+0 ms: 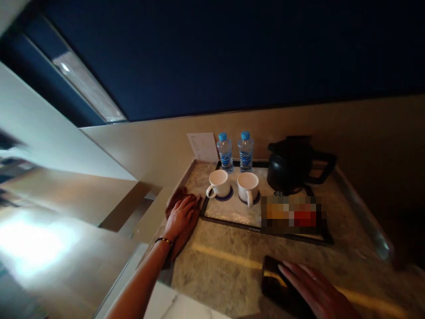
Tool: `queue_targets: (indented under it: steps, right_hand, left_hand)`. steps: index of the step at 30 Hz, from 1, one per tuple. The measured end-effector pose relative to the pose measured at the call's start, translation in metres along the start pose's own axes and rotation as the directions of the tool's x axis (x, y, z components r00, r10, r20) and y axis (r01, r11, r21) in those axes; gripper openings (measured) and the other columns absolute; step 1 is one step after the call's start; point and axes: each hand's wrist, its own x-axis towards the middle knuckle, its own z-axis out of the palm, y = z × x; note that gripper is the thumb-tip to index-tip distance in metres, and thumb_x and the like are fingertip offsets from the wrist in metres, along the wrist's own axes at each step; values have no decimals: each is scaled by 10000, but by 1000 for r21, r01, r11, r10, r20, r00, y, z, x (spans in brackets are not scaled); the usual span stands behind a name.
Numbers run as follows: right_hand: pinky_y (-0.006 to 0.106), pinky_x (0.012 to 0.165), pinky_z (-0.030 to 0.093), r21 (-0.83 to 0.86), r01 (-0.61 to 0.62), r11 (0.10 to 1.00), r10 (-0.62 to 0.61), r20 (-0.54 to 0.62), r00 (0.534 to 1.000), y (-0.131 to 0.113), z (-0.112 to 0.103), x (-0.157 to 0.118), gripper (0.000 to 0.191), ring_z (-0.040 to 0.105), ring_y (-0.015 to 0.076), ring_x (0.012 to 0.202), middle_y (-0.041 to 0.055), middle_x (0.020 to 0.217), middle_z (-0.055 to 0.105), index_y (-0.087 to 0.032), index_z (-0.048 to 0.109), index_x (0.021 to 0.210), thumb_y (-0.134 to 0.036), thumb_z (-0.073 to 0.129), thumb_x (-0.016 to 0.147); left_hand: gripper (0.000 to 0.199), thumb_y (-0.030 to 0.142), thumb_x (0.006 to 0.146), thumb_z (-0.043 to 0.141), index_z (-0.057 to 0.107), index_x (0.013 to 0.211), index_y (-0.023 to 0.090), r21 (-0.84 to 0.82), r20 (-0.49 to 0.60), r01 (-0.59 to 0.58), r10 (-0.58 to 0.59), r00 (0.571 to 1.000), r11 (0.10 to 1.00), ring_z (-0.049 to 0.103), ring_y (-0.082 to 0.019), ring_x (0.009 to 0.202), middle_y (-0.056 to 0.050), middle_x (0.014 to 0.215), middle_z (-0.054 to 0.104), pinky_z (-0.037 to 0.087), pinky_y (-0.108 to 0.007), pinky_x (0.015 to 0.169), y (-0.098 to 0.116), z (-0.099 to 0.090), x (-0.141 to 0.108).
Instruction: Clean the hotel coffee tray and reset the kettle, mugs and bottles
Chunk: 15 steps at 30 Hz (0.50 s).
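Observation:
My left hand (181,215) presses on a reddish-brown cloth (186,232) at the counter's left edge, beside the tray. On the right, near the front, my right hand (308,283) rests on a dark, shiny flat object (272,281); its fingers are stretched out and close together. A black-rimmed tray (229,222) holds two white cups, the left one (219,182) and the right one (248,186), on dark coasters. Two water bottles (225,153) (245,153) with blue caps stand behind the cups.
A black kettle (288,166) stands at the tray's back right. A blurred-out patch (292,215) covers items at the tray's front right. A white card (204,147) leans on the wall. The stone counter (215,261) has a raised right edge.

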Motion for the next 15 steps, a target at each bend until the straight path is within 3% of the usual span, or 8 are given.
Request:
queue_targets:
  steps: [4, 7, 10, 13, 15]
  right_hand:
    - [425, 969, 551, 102, -202, 974, 172, 250, 953, -19, 6, 20, 892, 565, 320, 1222, 56, 1450, 482, -202, 418, 1475, -196, 546, 592]
    - [452, 1048, 490, 143, -326, 935, 265, 330, 906, -23, 9, 25, 906, 510, 332, 1281, 65, 1476, 450, -217, 417, 1476, -162, 595, 589]
    - [422, 1038, 497, 185, -283, 941, 225, 279, 933, -18, 8, 24, 850, 542, 314, 1248, 82, 1440, 497, -217, 435, 1456, -193, 675, 641]
    - [353, 1007, 519, 188, -216, 958, 180, 192, 965, -11, 6, 23, 714, 576, 251, 1215, 54, 1408, 535, -234, 426, 1447, -153, 626, 766]
    - [315, 1008, 516, 191, -193, 963, 164, 156, 974, -5, 3, 20, 649, 565, 218, 1232, 39, 1408, 534, -233, 427, 1442, -100, 566, 823]
  left_hand:
    - [419, 291, 958, 352, 624, 1270, 219, 43, 5, 17, -17, 1000, 999, 484, -252, 1281, -59, 1476, 487, 390, -414, 1107, -23, 15, 67]
    - [438, 306, 955, 337, 623, 1277, 227, 71, -52, 78, -75, 996, 994, 538, -268, 1202, -59, 1460, 506, 448, -425, 1029, -17, 15, 83]
    - [471, 328, 952, 309, 641, 1269, 223, 87, -90, 103, -95, 991, 991, 598, -274, 1077, -66, 1429, 542, 509, -425, 923, 6, 5, 53]
    - [456, 348, 901, 378, 662, 1252, 284, 65, -99, 85, -79, 992, 994, 648, -263, 968, -36, 1412, 569, 540, -442, 882, 33, -7, -7]
    - [465, 353, 835, 461, 653, 1259, 371, 14, -83, 55, -53, 995, 998, 670, -271, 998, 7, 1384, 599, 560, -449, 877, 48, -10, -50]
